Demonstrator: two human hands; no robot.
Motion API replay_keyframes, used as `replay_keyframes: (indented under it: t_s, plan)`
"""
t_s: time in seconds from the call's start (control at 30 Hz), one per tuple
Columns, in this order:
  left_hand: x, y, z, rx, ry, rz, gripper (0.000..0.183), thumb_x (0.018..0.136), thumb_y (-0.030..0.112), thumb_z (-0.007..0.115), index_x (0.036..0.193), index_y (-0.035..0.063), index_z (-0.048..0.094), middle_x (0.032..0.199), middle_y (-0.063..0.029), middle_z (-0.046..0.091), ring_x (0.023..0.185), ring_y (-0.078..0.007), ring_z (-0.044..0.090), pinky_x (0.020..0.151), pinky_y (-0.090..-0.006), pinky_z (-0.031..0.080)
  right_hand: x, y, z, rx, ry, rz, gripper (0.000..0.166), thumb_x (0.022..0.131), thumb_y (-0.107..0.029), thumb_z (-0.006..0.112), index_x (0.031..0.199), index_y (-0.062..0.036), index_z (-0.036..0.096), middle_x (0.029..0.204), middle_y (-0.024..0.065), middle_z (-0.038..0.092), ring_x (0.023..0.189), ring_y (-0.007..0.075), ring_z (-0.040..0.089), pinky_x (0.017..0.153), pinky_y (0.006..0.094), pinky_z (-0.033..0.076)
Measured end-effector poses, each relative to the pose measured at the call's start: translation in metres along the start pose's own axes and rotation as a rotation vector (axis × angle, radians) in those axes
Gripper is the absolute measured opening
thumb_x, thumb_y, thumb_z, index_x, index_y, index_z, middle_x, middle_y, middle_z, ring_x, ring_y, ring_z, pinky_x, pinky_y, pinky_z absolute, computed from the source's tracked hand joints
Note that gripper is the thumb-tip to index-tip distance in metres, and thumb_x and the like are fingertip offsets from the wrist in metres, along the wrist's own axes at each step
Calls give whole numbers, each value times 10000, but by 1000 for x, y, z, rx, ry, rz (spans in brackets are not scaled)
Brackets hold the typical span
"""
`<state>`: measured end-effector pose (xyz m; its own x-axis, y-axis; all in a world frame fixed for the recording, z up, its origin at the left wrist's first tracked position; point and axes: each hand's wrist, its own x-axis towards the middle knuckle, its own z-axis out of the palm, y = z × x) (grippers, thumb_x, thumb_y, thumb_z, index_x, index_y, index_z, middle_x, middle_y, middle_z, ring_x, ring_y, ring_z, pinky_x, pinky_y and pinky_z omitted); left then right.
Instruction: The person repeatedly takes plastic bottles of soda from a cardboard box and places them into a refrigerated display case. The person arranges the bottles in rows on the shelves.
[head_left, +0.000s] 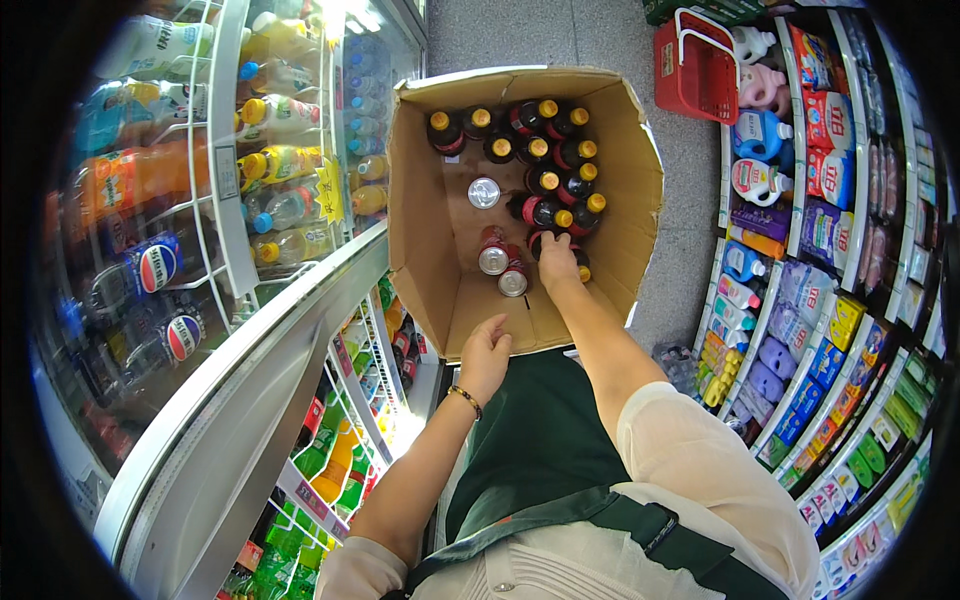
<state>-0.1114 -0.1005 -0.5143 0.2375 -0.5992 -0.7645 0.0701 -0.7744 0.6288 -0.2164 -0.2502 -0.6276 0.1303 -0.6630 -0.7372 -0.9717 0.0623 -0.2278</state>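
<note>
A large open cardboard box (420, 225) stands before me, with several dark cola bottles (532, 148) with yellow caps along its far and right sides. My right hand (559, 264) reaches into the box, its fingers closed around the top of a dark cola bottle (535, 244); its cap is hidden by the fingers. Two red drink cans (493, 259) stand beside each other left of that hand. Another can (484, 193), seen from its silver top, stands farther back. My left hand (486, 354), with a bead bracelet, hovers over the box's near edge, holding nothing, fingers slightly apart.
On the left, a glass-door drinks cooler (240, 277) holds rows of bottles; its door frame slants close to my left arm. Shelves of detergent and soap (787, 300) line the right. A red shopping basket (694, 71) sits at the far right, by the shelves.
</note>
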Motion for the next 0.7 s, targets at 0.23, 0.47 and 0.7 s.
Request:
replay_keyframes:
  t_s: [0.23, 0.47, 0.7]
  plan:
    - [-39, 70, -18, 250, 16, 149, 444, 771, 65, 592, 1192, -26, 483, 1150, -168, 535, 1031, -265, 553, 883, -314, 440, -103, -22, -60, 120, 220, -427, 171, 779, -42, 499, 950, -33, 485, 951, 200, 555, 813, 385, 584, 698, 459, 486]
    - [-124, 154, -46, 377, 66, 561, 664, 689, 85, 692, 1268, 13, 374, 1235, -178, 460, 1156, -323, 448, 975, -371, 363, -287, -87, -222, 251, 174, -893, 287, 725, -66, 646, 973, -9, 513, 963, 175, 576, 860, 353, 576, 725, 398, 476]
    - [-241, 192, -93, 163, 256, 750, 719, 668, 182, 755, 1255, 14, 375, 1191, -152, 503, 1088, -271, 511, 923, -355, 410, -407, -150, -302, 197, 170, -1228, 341, 754, -160, 655, 1042, -33, 524, 980, 155, 590, 864, 319, 601, 740, 369, 494]
